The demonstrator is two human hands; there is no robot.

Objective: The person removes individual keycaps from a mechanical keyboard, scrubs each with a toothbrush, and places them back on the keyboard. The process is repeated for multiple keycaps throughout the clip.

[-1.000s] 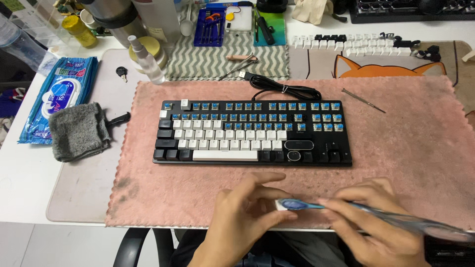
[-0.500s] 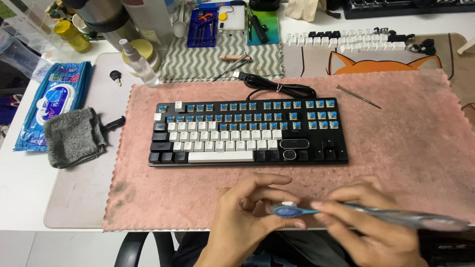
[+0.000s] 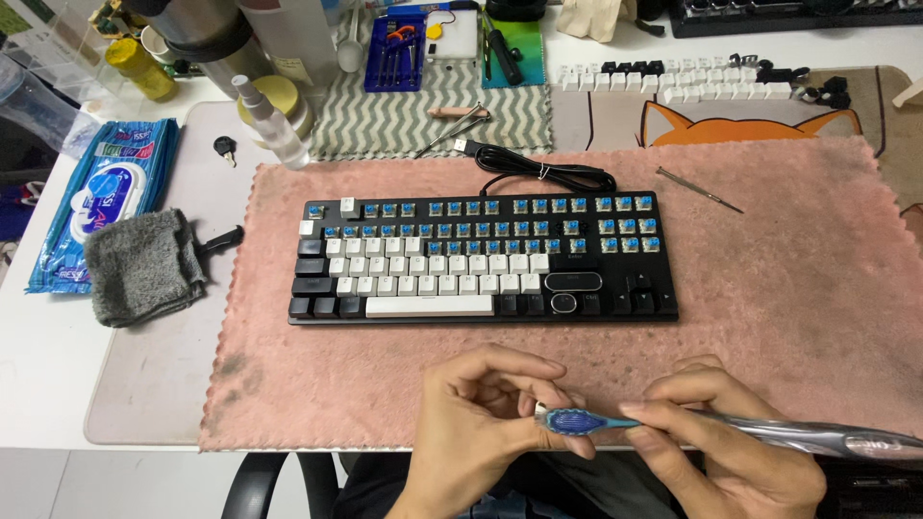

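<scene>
At the near edge of the desk my left hand (image 3: 486, 423) pinches a small white keycap (image 3: 541, 409) between thumb and fingers. My right hand (image 3: 735, 452) holds a grey toothbrush (image 3: 769, 432), and its blue head lies against the keycap. Beyond the hands a black mechanical keyboard (image 3: 481, 258) lies on a pink cloth (image 3: 769, 288). Its top rows are stripped to blue switches, while the lower rows carry white and black keycaps.
A folded grey cloth (image 3: 144, 264) and a blue wipes packet (image 3: 101, 202) lie left. A spray bottle (image 3: 269, 123), jars and a tool tray (image 3: 394, 53) stand behind. Loose keycaps (image 3: 692, 82) sit in rows at the back right, and a thin metal pick (image 3: 700, 189) lies on the pink cloth.
The view has shifted slightly. Both hands stay low at the front, with the brush head still held to the keycap.
</scene>
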